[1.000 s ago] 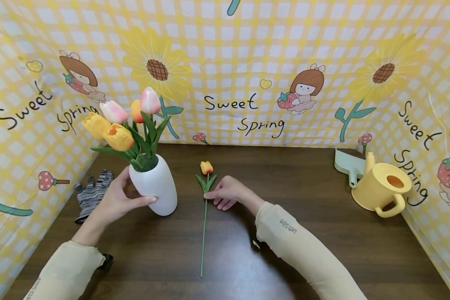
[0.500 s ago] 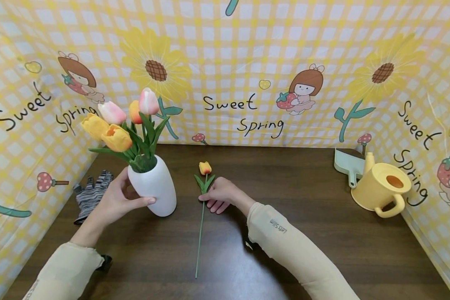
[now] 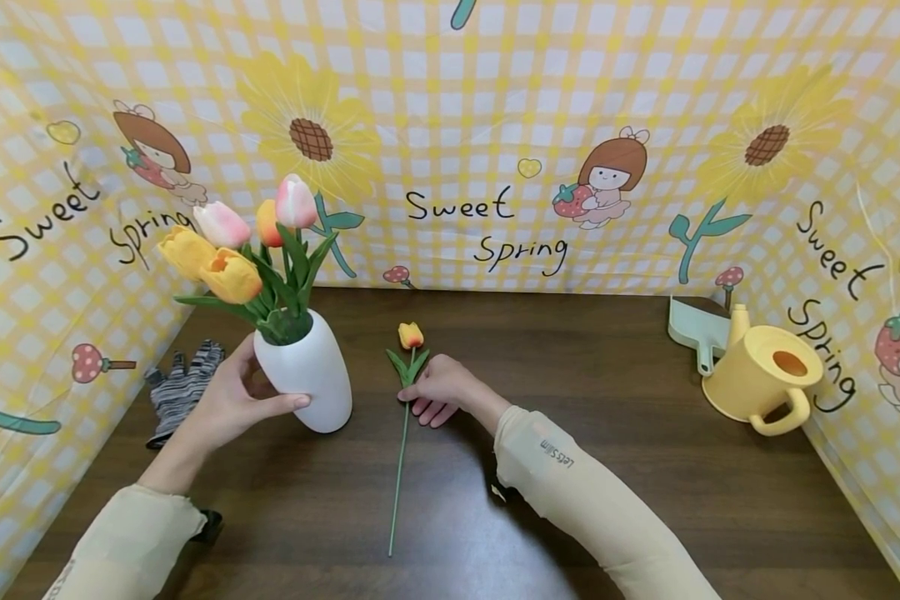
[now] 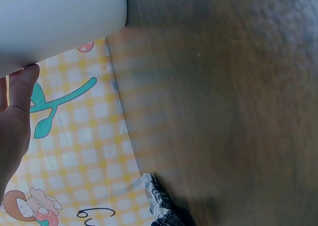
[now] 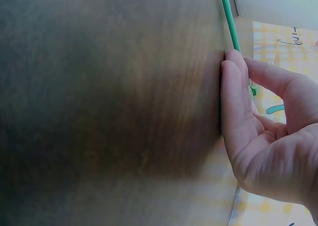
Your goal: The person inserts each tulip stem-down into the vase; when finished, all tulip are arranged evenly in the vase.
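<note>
My left hand [image 3: 225,400] grips a white vase [image 3: 311,375] round its side, thumb across the front. The vase leans slightly to the left in the head view. Yellow, orange and pink-white tulips [image 3: 228,275] fill its mouth, their lower stems hidden inside. To the right of the vase, a single yellow-orange tulip [image 3: 411,336] lies along the dark wooden table with its bloom pointing away from me. My right hand [image 3: 442,390] pinches its green stem [image 5: 230,22] just below the leaves. The right wrist view shows the remaining fingers along the tabletop.
A grey striped glove [image 3: 183,387] lies left of the vase, behind my left wrist. At the far right stand a yellow watering can [image 3: 753,375] and a pale green dustpan [image 3: 693,329]. A yellow checked cloth [image 3: 450,125] walls in the table at the back and sides.
My right hand has shifted a little left, and the single tulip's stem has slid left with it, its lower end most. The left hand and vase stay nearly where they were.
</note>
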Tool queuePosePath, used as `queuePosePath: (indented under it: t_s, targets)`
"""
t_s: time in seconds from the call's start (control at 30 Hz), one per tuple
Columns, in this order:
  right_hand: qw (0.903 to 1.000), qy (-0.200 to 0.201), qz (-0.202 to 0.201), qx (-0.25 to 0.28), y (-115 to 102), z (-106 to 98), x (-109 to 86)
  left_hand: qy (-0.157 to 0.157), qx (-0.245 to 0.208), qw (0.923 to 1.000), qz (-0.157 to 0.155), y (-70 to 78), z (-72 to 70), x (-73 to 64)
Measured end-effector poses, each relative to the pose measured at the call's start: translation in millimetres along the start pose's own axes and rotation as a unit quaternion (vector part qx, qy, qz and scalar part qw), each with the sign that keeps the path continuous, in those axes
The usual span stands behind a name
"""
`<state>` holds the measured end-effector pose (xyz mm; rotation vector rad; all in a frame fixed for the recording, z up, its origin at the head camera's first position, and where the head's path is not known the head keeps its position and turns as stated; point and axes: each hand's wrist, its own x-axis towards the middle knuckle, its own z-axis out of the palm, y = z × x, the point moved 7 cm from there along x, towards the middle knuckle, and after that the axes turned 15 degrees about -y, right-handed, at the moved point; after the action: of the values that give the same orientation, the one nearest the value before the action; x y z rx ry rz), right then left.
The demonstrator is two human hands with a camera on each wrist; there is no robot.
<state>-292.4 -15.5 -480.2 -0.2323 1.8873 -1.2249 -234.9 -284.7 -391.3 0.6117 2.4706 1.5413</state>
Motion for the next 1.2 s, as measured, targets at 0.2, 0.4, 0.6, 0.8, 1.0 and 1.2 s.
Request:
queuePosePath:
  t_s: [0.2, 0.4, 0.6, 0.8, 1.0, 1.2]
  targets:
    - [0.9999, -0.004, -0.004, 0.01, 0.1, -0.7, -0.7, 0.002, 0.008, 0.9999, -0.011, -0.6, -1.1, 0.9]
    - [0.9993, -0.014, -0.017, 0.03, -0.5, -1.3, -2.6, -0.001, 0.003, 1.0, -0.003, 1.1, -0.4, 1.1]
    - [0.9965, -0.045, -0.037, 0.06, 0.3, -2.3, -2.9, -0.002, 0.003, 1.0, 0.002, 2.8, 0.0, 1.4]
    - [0.994, -0.071, -0.037, 0.075, 2.1, -7.6, -7.2, -0.003, 0.0, 0.9999, 0.01, 3.6, 0.2, 2.2]
    - [0.9918, -0.101, -0.015, 0.077, 5.1, -15.3, -15.4, -0.005, -0.001, 0.9999, 0.012, 3.1, 0.2, 1.4]
    - [0.9914, -0.12, 0.002, 0.051, 9.7, -24.9, -24.6, -0.006, 0.0, 0.9999, 0.013, 2.4, 0.6, 0.2]
